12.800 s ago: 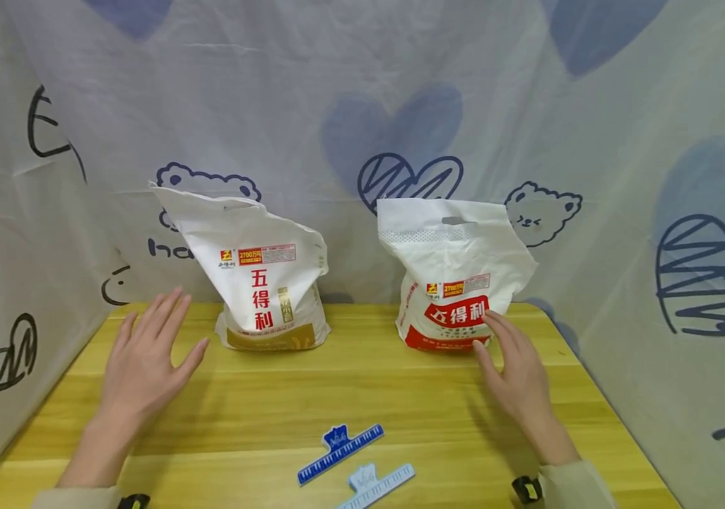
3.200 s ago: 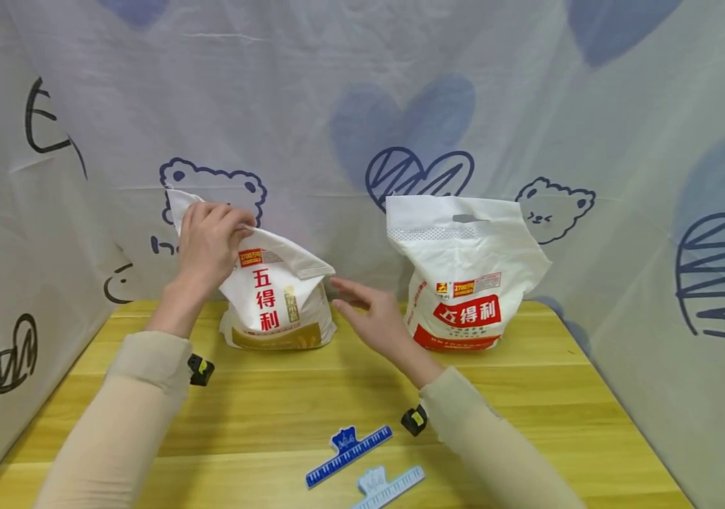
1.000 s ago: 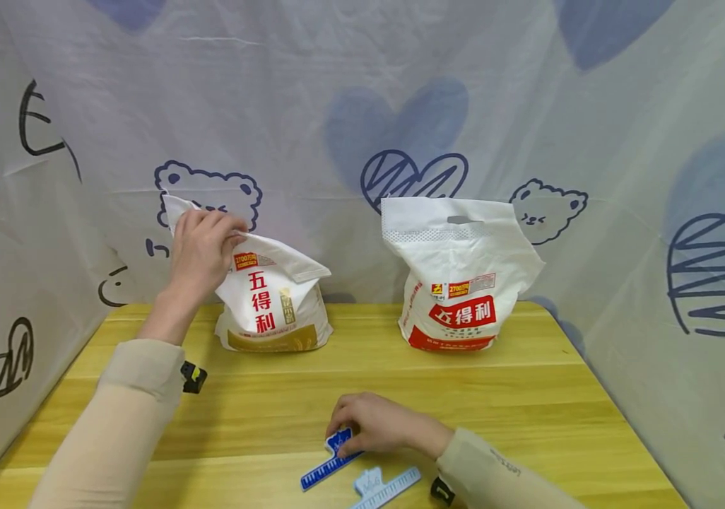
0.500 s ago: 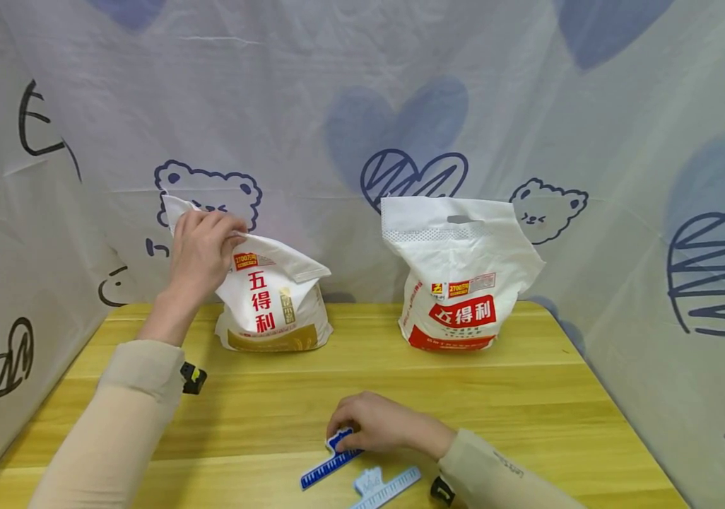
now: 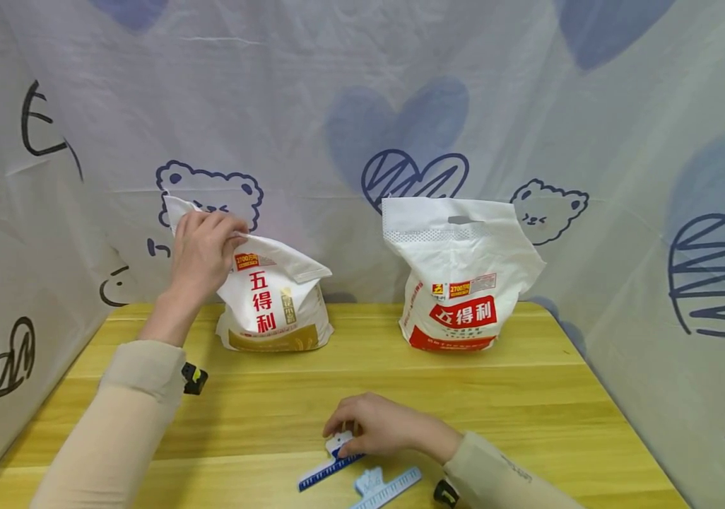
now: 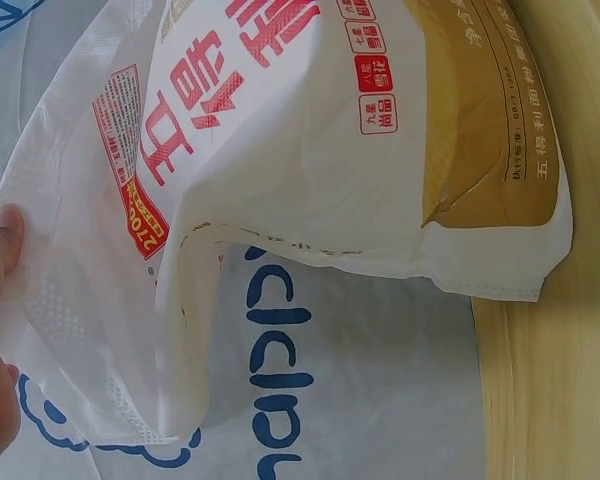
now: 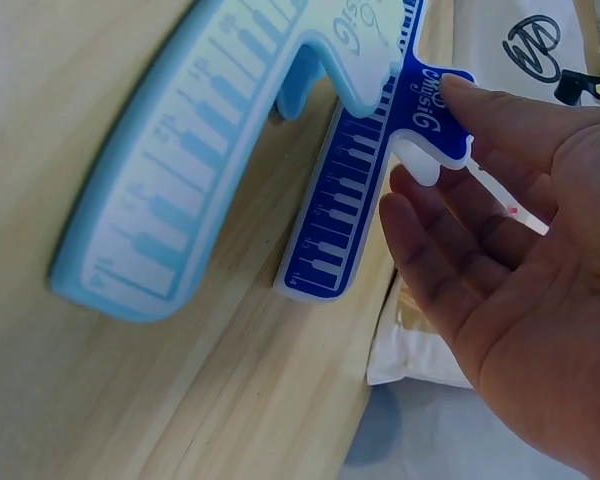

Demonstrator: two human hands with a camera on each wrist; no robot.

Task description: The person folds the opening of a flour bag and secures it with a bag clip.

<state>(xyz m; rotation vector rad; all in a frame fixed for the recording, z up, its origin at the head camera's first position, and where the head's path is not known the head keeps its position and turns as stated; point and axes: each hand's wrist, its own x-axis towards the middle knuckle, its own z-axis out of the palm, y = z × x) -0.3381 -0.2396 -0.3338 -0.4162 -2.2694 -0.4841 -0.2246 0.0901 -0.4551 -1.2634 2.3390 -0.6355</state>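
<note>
Left hand: its fingers are bent over the folded top of the gold-banded bag, gripping it near the upper corner.
Right hand: thumb in front and fingers curled behind, the right hand pinches the tab of the dark blue clip; I can't tell whether the clip is clear of the wood.
Bags: two, both standing at the back of the table, the gold-banded one on the left and the red-labelled bag well apart on the right.
Clips: two, patterned like piano keys (music-themed, by the lettering); the light blue clip lies just beside the dark one, nearer the person.
Cloth: a pale backdrop with hearts and bears hangs behind.
Since half a second ago: the dark clip has tipped, its ruler strip looking thinner from above; the left hand and both bags have hardly moved.
Since about three seconds ago: the right hand has left the gold-banded bag's side for the dark clip.
</note>
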